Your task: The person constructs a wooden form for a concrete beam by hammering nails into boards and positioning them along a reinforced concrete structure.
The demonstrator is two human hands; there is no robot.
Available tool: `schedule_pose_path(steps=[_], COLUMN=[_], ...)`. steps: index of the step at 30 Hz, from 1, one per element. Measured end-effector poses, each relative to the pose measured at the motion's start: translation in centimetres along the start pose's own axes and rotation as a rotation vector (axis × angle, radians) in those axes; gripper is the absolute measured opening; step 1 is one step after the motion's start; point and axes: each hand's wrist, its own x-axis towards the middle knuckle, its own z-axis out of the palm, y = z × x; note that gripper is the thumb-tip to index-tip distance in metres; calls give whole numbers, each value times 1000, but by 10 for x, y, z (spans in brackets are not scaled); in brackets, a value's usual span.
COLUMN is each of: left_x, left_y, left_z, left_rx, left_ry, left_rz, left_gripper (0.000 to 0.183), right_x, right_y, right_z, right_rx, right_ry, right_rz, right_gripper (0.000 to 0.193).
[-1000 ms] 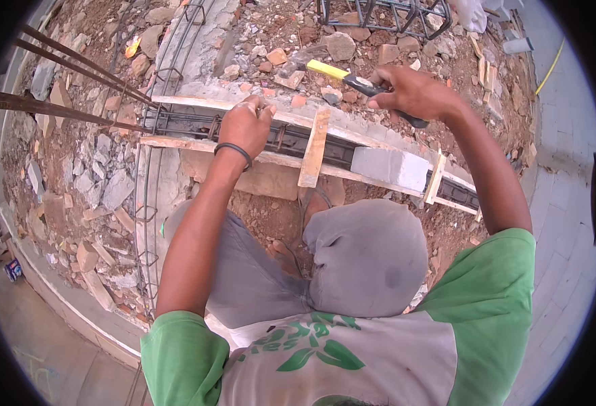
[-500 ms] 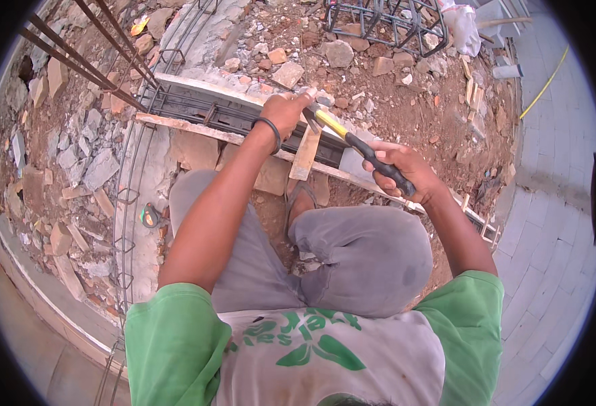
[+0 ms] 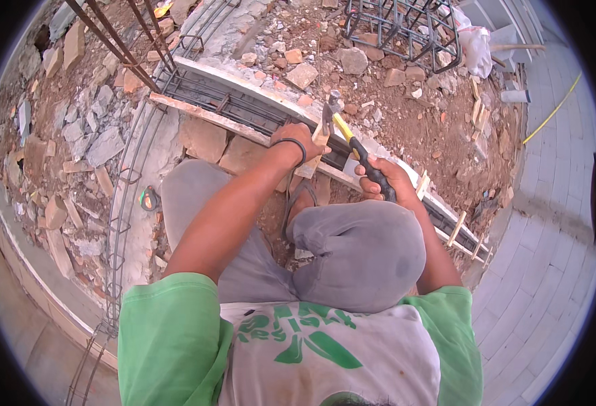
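- My right hand (image 3: 382, 181) has its grip closed round the black handle end of the claw hammer (image 3: 348, 139); the yellow shaft runs up and left from my fist, and the steel head sits at the far end.
- My left hand (image 3: 302, 137), a black band at the wrist, pinches the short wooden cleat (image 3: 313, 154) just left of the shaft.
- The cleat lies across the formwork channel (image 3: 244, 108), where rebar runs between the boards.
- The hammer head hangs just beyond the cleat's far end.
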Motion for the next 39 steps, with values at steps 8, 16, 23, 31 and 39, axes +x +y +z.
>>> schedule_pose_path(steps=[8, 16, 23, 31, 39], left_x=[4, 8, 19, 33, 33], left_y=[5, 1, -5, -6, 0], left_z=[23, 74, 95, 109, 109], left_rx=[154, 123, 150, 260, 49], left_ry=[-64, 210, 249, 304, 279], left_rz=[81, 31, 9, 106, -18], left_gripper=[59, 48, 37, 43, 37], right_x=[-8, -23, 28, 70, 75], right_y=[-78, -51, 21, -16, -44], right_z=[32, 35, -18, 20, 55], right_rx=[-1068, -1393, -1023, -260, -689], right_ry=[157, 193, 364, -332, -170], right_rz=[106, -517, -1295, -1439, -1177], right_gripper=[48, 33, 21, 11, 16])
